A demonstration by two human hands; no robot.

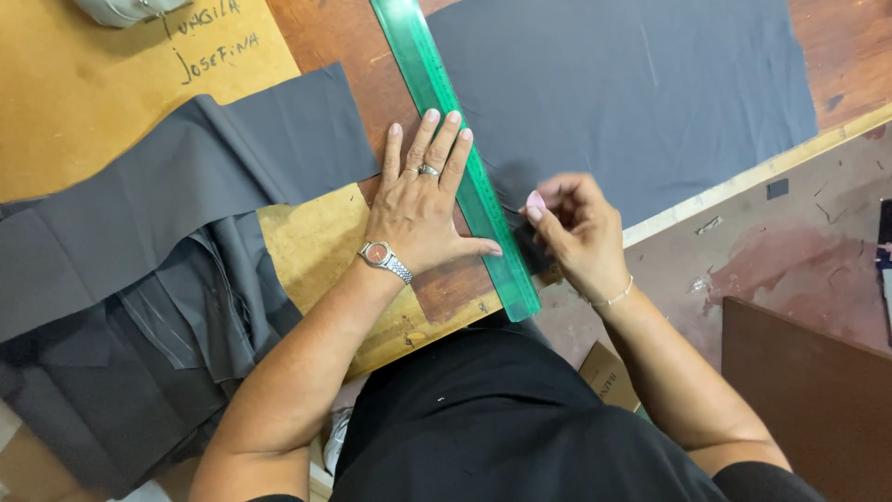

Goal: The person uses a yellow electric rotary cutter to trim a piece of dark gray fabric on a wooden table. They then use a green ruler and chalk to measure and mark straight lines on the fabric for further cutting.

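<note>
It was a tailoring workshop, because a worn wooden cutting table (84,102) carried flat grey fabric (632,93), a long green ruler (455,149) and a pile of cut grey pieces (139,279) above a stained floor (790,251).

One head-worn camera looks steeply down, close over the wooden worktable (334,37), just beyond the fingers (432,139).

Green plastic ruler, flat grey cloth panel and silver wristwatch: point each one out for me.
Green plastic ruler (437,93), head view, on its bare upper stretch.
Flat grey cloth panel (641,93), head view, on its middle.
Silver wristwatch (376,253), head view, on its round dial, on the left wrist.
</note>
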